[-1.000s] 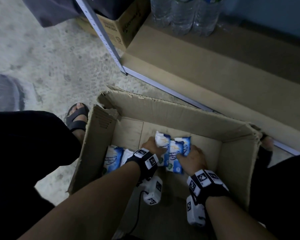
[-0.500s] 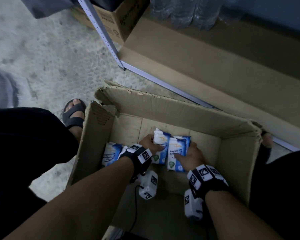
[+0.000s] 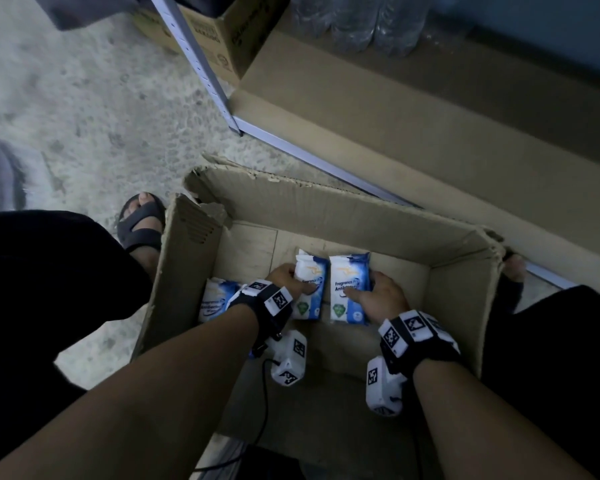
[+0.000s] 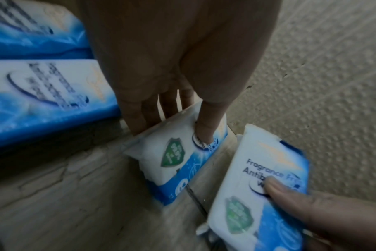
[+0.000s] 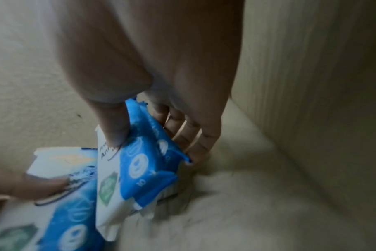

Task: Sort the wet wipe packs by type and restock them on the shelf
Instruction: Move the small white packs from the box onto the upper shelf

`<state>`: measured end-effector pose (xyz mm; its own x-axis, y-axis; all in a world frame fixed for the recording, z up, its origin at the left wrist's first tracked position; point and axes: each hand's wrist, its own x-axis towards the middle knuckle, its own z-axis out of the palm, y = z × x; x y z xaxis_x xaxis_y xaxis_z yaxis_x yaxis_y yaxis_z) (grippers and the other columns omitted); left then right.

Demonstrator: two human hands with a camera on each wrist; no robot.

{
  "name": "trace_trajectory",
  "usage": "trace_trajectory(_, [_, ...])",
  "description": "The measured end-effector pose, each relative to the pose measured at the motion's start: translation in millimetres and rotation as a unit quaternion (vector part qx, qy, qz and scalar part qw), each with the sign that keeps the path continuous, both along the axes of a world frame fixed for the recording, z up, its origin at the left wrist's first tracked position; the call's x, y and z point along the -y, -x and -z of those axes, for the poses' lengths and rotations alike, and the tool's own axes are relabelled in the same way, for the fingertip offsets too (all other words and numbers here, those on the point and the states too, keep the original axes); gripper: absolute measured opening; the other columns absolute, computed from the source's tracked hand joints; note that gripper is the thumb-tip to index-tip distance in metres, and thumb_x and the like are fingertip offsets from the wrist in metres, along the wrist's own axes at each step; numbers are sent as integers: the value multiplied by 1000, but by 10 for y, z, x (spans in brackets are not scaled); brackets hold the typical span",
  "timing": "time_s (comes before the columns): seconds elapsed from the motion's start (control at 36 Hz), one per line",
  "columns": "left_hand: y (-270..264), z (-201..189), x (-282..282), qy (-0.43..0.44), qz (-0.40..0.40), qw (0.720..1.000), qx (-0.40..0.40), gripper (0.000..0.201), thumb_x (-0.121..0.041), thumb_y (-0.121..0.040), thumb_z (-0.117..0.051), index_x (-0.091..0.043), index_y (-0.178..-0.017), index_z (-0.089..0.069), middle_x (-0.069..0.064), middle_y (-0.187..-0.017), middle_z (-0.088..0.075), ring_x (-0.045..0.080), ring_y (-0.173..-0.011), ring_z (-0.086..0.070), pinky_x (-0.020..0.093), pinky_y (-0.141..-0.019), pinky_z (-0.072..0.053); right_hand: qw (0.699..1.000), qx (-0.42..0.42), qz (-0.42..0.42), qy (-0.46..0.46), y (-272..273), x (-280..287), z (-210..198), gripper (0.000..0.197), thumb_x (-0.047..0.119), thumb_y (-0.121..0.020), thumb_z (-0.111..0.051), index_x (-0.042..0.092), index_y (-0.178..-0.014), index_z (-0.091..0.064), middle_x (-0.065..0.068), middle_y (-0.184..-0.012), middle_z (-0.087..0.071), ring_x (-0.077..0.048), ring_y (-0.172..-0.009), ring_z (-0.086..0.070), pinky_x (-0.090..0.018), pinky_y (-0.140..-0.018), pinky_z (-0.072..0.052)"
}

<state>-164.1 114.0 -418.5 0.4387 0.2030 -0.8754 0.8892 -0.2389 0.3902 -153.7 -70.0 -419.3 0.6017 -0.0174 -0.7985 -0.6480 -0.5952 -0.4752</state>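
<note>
We note the matt, fibrous corrugated cardboard of the open box (image 3: 326,216), its torn rim ragged and its inner wall pebbled. The wet wipe packs (image 3: 349,289) are glossy plastic film, white and blue, creased at the crimped end seams where we see them pinched. The shelf upright (image 3: 201,64) is smooth painted metal with punched holes. The floor (image 3: 84,116) is rough, mottled concrete. The water bottles (image 3: 361,22) are clear, shiny plastic. The sandal (image 3: 141,223) is matt and dark.

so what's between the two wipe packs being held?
Only bare box floor separates left hand's pack from right hand's pack; the left wrist view shows it.
</note>
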Motion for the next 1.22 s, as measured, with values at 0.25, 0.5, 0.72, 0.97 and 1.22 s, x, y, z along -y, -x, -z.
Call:
trace_trajectory(0.25, [27,-307,-112,55,-7,998,34,49,-25,-70,-87,-2,-109,-70,13,-96,-75,28,-88,-72,48,-87,-57,998,47,-29,18,52,90,-485,36,34,-87,-72,13,-114,-62,-7,-113,-70,-21,-94,-67,-34,-83,-54])
trace_trajectory(0.5, [-19,-627,-304,73,40,991,104,71,-49,-44,-96,-9,-99,-74,12,-98,-75,31,-95,-71,50,-89,-56,993,111,-41,-16,116,72,-1205,18,34,-84,-76,25,-93,-64,-4,-105,-74,-20,-89,-72,-45,-87,-57])
trace_trajectory(0.72, [-131,-1901,-334,35,99,972,212,36,-29,-71,-87,-11,-95,-67,7,-102,-73,22,-91,-70,38,-86,-57,974,217,-24,-54,35,97,-2036,32,35,-82,-77,19,-106,-64,0,-98,-75,-16,-83,-73,-46,-84,-58])
trace_trajectory(0.97, [-419,-2716,-346,52,73,934,347,49,-23,-72,-87,-8,-105,-54,13,-104,-69,27,-93,-70,42,-79,-59,939,338,-23,-59,-207,136,-2945,31,34,-85,-75,21,-108,-57,8,-92,-71,-7,-76,-72,-40,-77,-60])
trace_trajectory(1.22, [-924,-3341,-208,62,91,891,441,42,-26,-78,-81,-9,-107,-56,11,-106,-71,26,-93,-71,50,-85,-57,877,479,-6,-50,-621,234,-3596,36,38,-86,-73,28,-114,-54,17,-92,-66,8,-73,-66,-15,-63,-53])
